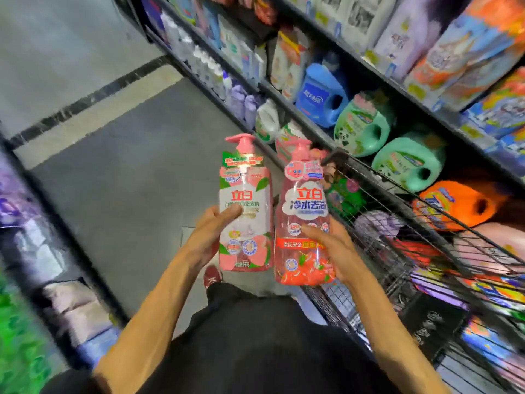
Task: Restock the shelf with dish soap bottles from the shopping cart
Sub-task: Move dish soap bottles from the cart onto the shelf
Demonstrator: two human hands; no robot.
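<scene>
Hands: both raised in front of the body, each gripping one dish soap bottle by its lower half
Left hand (211,234): thumb laid across the front label of the peach-label bottle (247,194), fingers hidden behind it
Right hand (338,245): thumb across the front of the red-label bottle (305,200), palm cupping its right side and back
Bottles: side by side between the hands, bodies just beside each other; whether they touch cannot be told
Long axis: both roughly upright, pink pump heads up and away from the person, labels facing the camera
Shopping cart (369,169): wire basket just to the right of the right hand, packed with mixed goods
Shelf (412,89): runs along the right side beyond the cart, carrying detergent jugs (360,129); the dish soap slot is not identifiable
Floor (127,166): grey aisle ahead and to the left
Governing relation: the shelf lies right and forward of the hands, so the right hand and its bottle are nearer; the cart stands between the person and the lower shelves
Step (judged): both bottles are out of the cart, neither is placed yet; a reach over or past the cart rim seems needed, bases leading and pumps kept up
</scene>
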